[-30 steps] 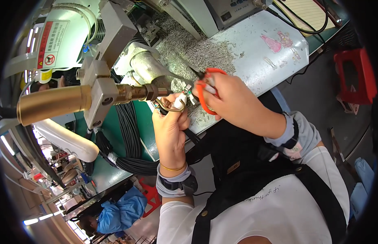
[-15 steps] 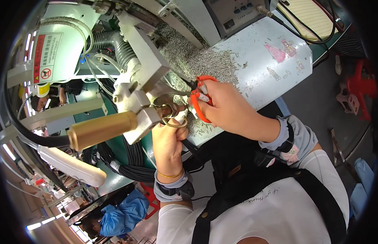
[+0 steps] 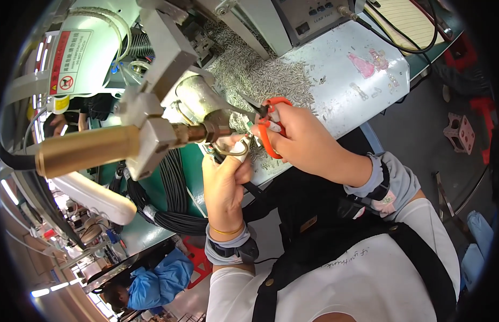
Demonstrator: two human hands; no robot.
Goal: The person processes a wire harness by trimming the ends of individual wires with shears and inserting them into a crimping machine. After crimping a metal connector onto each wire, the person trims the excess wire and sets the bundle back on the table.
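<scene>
My right hand [image 3: 308, 134] is wrapped round the red loop handles of a pair of scissors [image 3: 273, 140]. Their dark blades point up and left over the metal bits, standing apart. Just left of the scissors, my left hand [image 3: 225, 185] is closed with its palm side up. Between its thumb and fingers is a cable end with a small green-and-white piece [image 3: 249, 127]; the black cable [image 3: 254, 191] trails below the hand. White covering [image 3: 241, 150] wraps a digit of this hand. The soldering head's metal tip [image 3: 220, 131] hangs just above and hides part of these fingers.
The brass-coloured soldering handle [image 3: 88, 151] and its metal block crowd the left. Many short metal pieces [image 3: 276, 80] cover the pale worktop [image 3: 340, 102]. Coiled black cables [image 3: 174, 188] lie left of my left wrist. A control box [image 3: 308, 21] stands at the back; a person in blue [image 3: 161, 279] is lower left.
The soldering head with its brass-coloured handle has shifted left. The scissors' blades now show apart. Both hands stay in nearly the same place, and the green-and-white piece shows more.
</scene>
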